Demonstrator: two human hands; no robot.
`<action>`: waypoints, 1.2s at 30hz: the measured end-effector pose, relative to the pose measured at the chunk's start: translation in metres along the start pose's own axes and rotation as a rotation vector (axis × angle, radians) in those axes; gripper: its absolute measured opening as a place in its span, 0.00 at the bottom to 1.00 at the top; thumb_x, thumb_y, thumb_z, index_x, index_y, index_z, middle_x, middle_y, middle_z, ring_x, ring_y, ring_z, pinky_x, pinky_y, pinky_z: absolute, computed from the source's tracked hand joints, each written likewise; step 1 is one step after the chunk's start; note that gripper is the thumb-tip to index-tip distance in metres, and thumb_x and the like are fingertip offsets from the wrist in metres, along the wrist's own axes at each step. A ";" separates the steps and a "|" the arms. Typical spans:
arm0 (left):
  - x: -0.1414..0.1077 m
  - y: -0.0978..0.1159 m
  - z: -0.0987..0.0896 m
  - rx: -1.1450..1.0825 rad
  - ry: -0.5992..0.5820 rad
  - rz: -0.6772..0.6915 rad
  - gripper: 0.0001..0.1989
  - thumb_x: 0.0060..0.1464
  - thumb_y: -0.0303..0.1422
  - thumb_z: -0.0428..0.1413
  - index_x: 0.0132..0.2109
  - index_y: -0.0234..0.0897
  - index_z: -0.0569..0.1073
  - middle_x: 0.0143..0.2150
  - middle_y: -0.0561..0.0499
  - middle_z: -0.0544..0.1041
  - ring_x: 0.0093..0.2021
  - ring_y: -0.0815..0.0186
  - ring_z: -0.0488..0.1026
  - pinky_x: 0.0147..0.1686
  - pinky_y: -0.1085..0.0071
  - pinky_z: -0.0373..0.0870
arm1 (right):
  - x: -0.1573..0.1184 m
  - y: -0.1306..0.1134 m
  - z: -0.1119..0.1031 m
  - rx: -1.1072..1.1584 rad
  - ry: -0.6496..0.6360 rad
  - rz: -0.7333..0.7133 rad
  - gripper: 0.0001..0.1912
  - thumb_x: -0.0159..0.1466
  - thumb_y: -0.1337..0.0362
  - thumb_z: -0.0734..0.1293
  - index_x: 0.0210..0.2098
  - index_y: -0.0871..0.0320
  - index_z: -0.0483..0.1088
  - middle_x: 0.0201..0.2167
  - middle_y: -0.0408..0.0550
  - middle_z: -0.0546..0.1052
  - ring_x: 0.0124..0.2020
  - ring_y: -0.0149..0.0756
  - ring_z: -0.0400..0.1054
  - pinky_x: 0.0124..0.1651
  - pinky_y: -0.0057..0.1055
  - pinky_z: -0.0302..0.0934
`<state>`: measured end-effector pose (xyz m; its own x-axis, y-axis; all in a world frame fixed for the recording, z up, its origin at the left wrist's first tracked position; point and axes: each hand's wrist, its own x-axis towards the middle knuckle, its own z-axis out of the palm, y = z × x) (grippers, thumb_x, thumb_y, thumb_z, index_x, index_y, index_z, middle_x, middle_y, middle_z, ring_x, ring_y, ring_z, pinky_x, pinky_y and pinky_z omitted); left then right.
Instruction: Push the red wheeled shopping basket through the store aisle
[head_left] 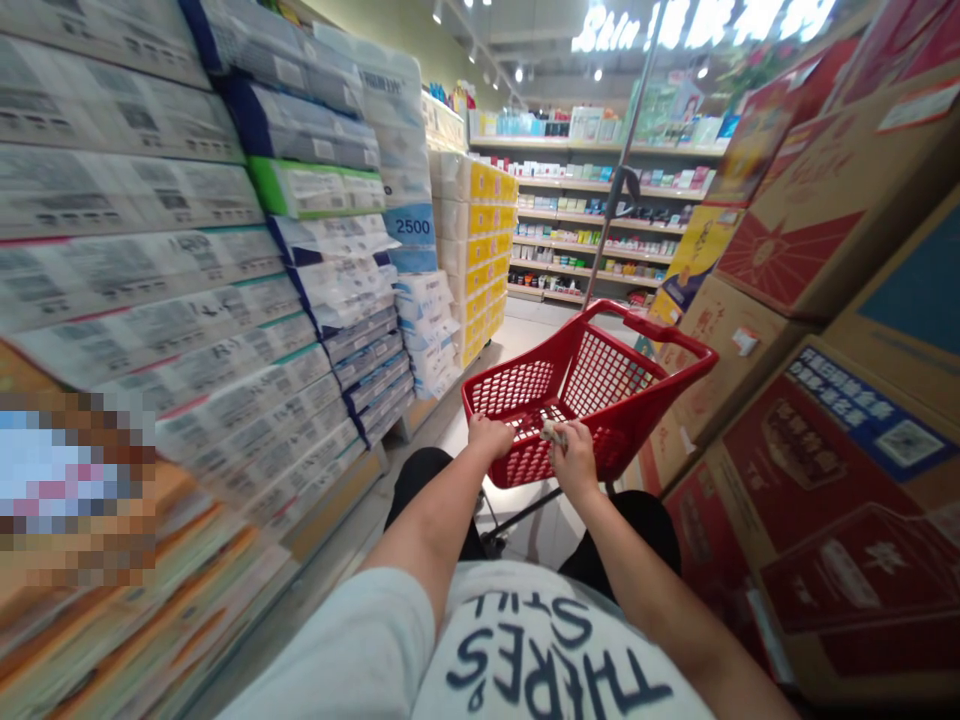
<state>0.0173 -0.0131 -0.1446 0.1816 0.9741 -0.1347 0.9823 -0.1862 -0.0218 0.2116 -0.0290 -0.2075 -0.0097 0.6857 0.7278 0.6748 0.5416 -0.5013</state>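
Observation:
A red plastic shopping cart (pixel 529 390) stands in front of me, its basket wall full of small holes. On the basket's near rim rests my left hand (pixel 491 437), its fingers curled round the edge. My right hand (pixel 574 460) is closed on a small pale crumpled item (pixel 553 432) just above the same rim; its kind is too small to make out. Part of the basket floor shows past my hands. The cart's handle is on the far side.
Packs of tissue paper (pixel 180 240) are stacked high along the left. Yellow-and-white packs (pixel 480 260) stand beyond them. Cardboard boxes (pixel 795 200) line the right, close to the cart. Shelves of small goods (pixel 600 185) and a slanting metal pole (pixel 619 170) lie ahead.

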 end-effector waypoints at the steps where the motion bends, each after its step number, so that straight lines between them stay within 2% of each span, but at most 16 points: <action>1: -0.001 0.000 -0.001 0.005 0.000 0.001 0.19 0.61 0.38 0.43 0.47 0.42 0.77 0.47 0.44 0.79 0.49 0.51 0.71 0.56 0.49 0.53 | -0.003 -0.003 0.002 0.007 -0.012 0.035 0.13 0.57 0.70 0.63 0.42 0.58 0.70 0.46 0.56 0.68 0.49 0.44 0.63 0.54 0.44 0.61; 4: -0.002 0.000 -0.002 0.012 0.001 -0.001 0.19 0.61 0.38 0.43 0.47 0.43 0.77 0.47 0.44 0.79 0.49 0.53 0.71 0.56 0.51 0.52 | -0.003 -0.011 0.003 0.020 -0.038 0.118 0.09 0.55 0.71 0.63 0.37 0.58 0.68 0.42 0.54 0.66 0.43 0.42 0.64 0.50 0.41 0.63; 12: -0.003 0.000 -0.002 0.020 0.029 -0.003 0.18 0.61 0.39 0.44 0.45 0.43 0.78 0.45 0.43 0.79 0.48 0.51 0.72 0.53 0.51 0.53 | -0.007 -0.036 0.006 0.100 -0.248 -0.026 0.12 0.54 0.76 0.60 0.32 0.56 0.72 0.34 0.48 0.67 0.38 0.38 0.63 0.44 0.36 0.63; 14: -0.004 0.000 -0.002 0.022 0.039 0.002 0.18 0.61 0.39 0.44 0.46 0.43 0.78 0.44 0.43 0.79 0.47 0.52 0.73 0.54 0.52 0.53 | -0.007 -0.038 0.006 0.080 -0.259 -0.064 0.13 0.55 0.76 0.60 0.32 0.57 0.73 0.34 0.49 0.68 0.39 0.39 0.63 0.45 0.36 0.63; 17: -0.005 0.000 -0.003 0.026 0.039 -0.001 0.18 0.61 0.39 0.44 0.46 0.43 0.77 0.45 0.43 0.79 0.48 0.53 0.73 0.54 0.52 0.53 | -0.006 -0.040 0.007 0.067 -0.267 -0.157 0.13 0.60 0.74 0.60 0.38 0.58 0.74 0.38 0.51 0.70 0.41 0.39 0.63 0.47 0.36 0.63; 20: -0.007 0.000 -0.005 0.028 0.037 0.001 0.18 0.60 0.42 0.47 0.46 0.42 0.78 0.45 0.43 0.79 0.47 0.53 0.73 0.54 0.52 0.54 | -0.008 -0.043 0.009 0.011 -0.324 -0.229 0.13 0.61 0.74 0.60 0.37 0.58 0.75 0.36 0.50 0.70 0.40 0.39 0.63 0.45 0.34 0.63; 23: -0.009 0.000 -0.007 0.020 0.031 0.008 0.18 0.59 0.45 0.48 0.45 0.42 0.78 0.43 0.43 0.80 0.47 0.52 0.73 0.54 0.52 0.54 | -0.011 -0.046 0.010 -0.044 -0.368 -0.257 0.13 0.62 0.75 0.60 0.35 0.58 0.75 0.36 0.50 0.71 0.41 0.39 0.62 0.45 0.34 0.62; 28: -0.009 -0.001 -0.009 0.023 0.017 0.017 0.19 0.55 0.48 0.53 0.47 0.42 0.76 0.44 0.43 0.80 0.48 0.53 0.73 0.56 0.51 0.52 | -0.014 -0.051 0.009 -0.095 -0.439 -0.329 0.14 0.63 0.75 0.60 0.40 0.56 0.74 0.40 0.51 0.71 0.44 0.41 0.62 0.48 0.35 0.62; 31: -0.007 -0.002 -0.008 0.009 0.009 0.015 0.20 0.53 0.49 0.55 0.46 0.42 0.77 0.45 0.43 0.80 0.49 0.52 0.72 0.56 0.51 0.51 | -0.017 -0.052 0.009 -0.137 -0.467 -0.340 0.14 0.62 0.75 0.60 0.38 0.55 0.74 0.39 0.51 0.72 0.43 0.41 0.62 0.48 0.35 0.63; 36: -0.007 -0.002 -0.008 0.029 0.008 0.002 0.16 0.55 0.45 0.54 0.46 0.44 0.76 0.45 0.45 0.80 0.49 0.53 0.72 0.55 0.52 0.52 | -0.018 -0.056 0.013 -0.084 -0.476 -0.363 0.15 0.60 0.77 0.60 0.38 0.54 0.74 0.40 0.49 0.72 0.45 0.40 0.63 0.49 0.34 0.62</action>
<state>0.0146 -0.0185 -0.1362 0.1842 0.9746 -0.1273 0.9802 -0.1917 -0.0498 0.1648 -0.0652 -0.1984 -0.5664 0.6169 0.5464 0.6225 0.7548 -0.2070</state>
